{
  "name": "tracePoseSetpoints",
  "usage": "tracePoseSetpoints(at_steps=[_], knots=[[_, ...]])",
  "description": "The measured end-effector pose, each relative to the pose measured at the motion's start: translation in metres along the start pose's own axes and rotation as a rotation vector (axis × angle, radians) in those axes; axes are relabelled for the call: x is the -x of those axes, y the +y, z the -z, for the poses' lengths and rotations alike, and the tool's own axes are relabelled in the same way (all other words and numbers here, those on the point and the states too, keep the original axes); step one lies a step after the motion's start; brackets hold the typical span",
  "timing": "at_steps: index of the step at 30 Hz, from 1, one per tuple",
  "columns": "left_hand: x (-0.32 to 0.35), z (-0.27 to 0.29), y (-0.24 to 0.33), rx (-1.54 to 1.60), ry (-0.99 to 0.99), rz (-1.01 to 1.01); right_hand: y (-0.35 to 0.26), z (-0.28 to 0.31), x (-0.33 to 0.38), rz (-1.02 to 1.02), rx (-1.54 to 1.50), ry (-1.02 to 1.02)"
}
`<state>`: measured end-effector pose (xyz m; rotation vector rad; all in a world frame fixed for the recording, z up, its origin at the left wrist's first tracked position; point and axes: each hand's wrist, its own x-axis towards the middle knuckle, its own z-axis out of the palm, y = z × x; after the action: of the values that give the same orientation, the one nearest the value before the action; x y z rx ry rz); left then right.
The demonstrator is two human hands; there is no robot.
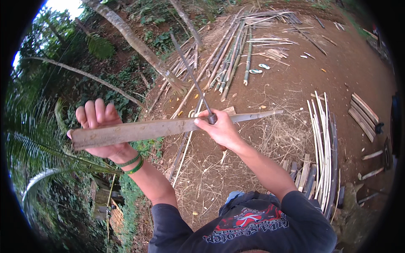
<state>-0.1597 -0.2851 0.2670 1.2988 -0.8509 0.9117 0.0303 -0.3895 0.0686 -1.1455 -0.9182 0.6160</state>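
Observation:
A long flat bamboo slat (156, 128) is held level in front of me, tapering to a point at its right end. My left hand (99, 126) grips its wide left end, with two green bands on the wrist. Near the slat's middle, my right hand (220, 130) is closed on the handle of a long dark knife (192, 76). The blade rises up and away from the slat's top edge, where the handle rests.
Long bamboo poles (230, 55) lie piled on the bare earth ahead, with a pair of sandals (258, 69) beside them. Split slats (322, 139) are stacked at the right. A leaning tree trunk (139, 44) and thick greenery fill the left.

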Motion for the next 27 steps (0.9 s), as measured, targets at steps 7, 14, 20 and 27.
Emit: tracePoseSetpoints(at_steps=[7,14,20,27], knots=[[0.045,0.008,0.026,-0.011,-0.027,0.0,0.04,-0.037,0.019,0.046,0.088,0.079],[0.105,0.056,0.058,-0.197,0.354,-0.156,0.082,-0.053,0.107,-0.13,0.271,0.257],[0.109,0.11,0.088,-0.165,0.517,-0.329,0.132,-0.037,0.195,-0.374,0.458,0.419],[0.064,0.109,0.085,-0.259,0.609,-0.411,0.123,-0.019,0.269,-0.438,0.664,0.645]])
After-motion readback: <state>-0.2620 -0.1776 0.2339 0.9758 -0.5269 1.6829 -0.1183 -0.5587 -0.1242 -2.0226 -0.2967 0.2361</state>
